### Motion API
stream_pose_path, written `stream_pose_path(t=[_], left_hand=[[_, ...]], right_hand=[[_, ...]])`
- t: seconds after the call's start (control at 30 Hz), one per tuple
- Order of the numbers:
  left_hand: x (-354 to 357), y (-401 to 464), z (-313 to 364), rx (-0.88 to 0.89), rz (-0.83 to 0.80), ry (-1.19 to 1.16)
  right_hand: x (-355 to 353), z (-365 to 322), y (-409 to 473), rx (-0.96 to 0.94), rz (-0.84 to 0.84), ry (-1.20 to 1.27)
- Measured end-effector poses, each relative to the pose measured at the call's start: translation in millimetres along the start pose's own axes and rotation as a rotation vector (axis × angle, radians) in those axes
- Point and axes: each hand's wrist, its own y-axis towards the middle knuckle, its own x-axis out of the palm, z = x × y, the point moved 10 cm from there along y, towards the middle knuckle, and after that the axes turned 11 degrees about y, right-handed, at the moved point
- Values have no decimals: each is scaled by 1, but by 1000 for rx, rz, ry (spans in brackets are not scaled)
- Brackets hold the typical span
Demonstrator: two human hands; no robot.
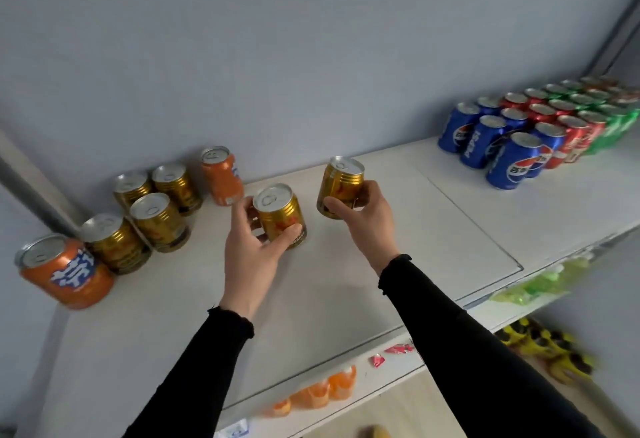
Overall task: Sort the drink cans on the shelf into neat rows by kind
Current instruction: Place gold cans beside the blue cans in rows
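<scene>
My left hand (251,247) grips a gold can (282,214) that stands on the white shelf (346,281). My right hand (363,210) holds a second gold can (341,184), tilted, a little to the right. Several more gold cans (157,219) cluster at the left against the wall. One orange can (221,174) stands behind them and another orange can (65,271) sits at the far left edge. Rows of blue cans (498,146), red cans (568,129) and green cans (609,115) fill the far right.
The grey wall (311,56) runs right behind the shelf. Below the front edge, lower shelves hold orange bottles (322,391), green packs (540,281) and yellow items (543,344). A seam (474,223) crosses the shelf surface between middle and right.
</scene>
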Motion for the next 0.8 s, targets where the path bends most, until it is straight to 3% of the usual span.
stream_pose_path(t=[0.2, 0.43, 0.8], left_hand=[[105, 25, 40, 82, -157, 62], [220, 60, 79, 103, -211, 174], [316, 118, 103, 19, -164, 267]], right_hand=[[-97, 12, 39, -13, 114, -27], [-176, 42, 113, 36, 41, 8], [-189, 85, 220, 80, -72, -5]])
